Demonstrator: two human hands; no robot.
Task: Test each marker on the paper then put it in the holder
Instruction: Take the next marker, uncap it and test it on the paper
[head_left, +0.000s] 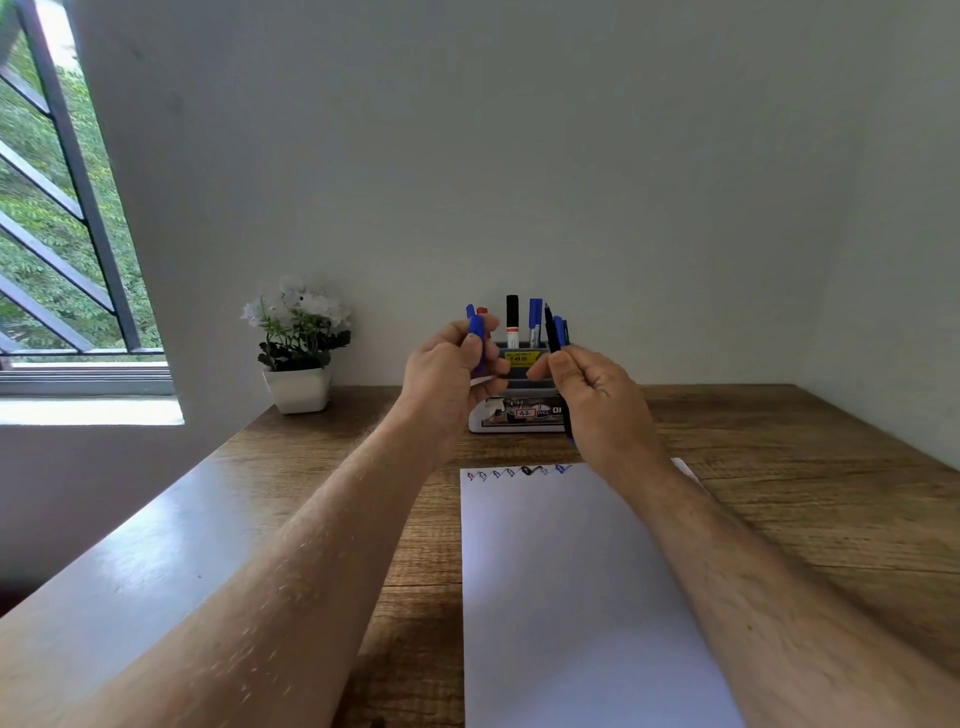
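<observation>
My left hand (451, 364) is raised above the desk, shut on a blue marker cap (477, 338). My right hand (597, 400) is beside it, shut on an uncapped blue marker (554, 332) held upright with its dark tip pointing up. Between and behind my hands stands the grey holder (521, 364) with a yellow price sticker; several markers stand in it, among them a black-capped one (512, 319) and a blue one (535, 319). The white paper (582, 587) lies on the desk below, with a row of small red, black and blue test marks (519, 473) along its far edge.
A white pot of white flowers (298, 348) stands at the back left of the wooden desk (805, 483). A white box with labels (514, 415) sits under the holder. A barred window (57, 218) is on the left; a plain wall rises behind.
</observation>
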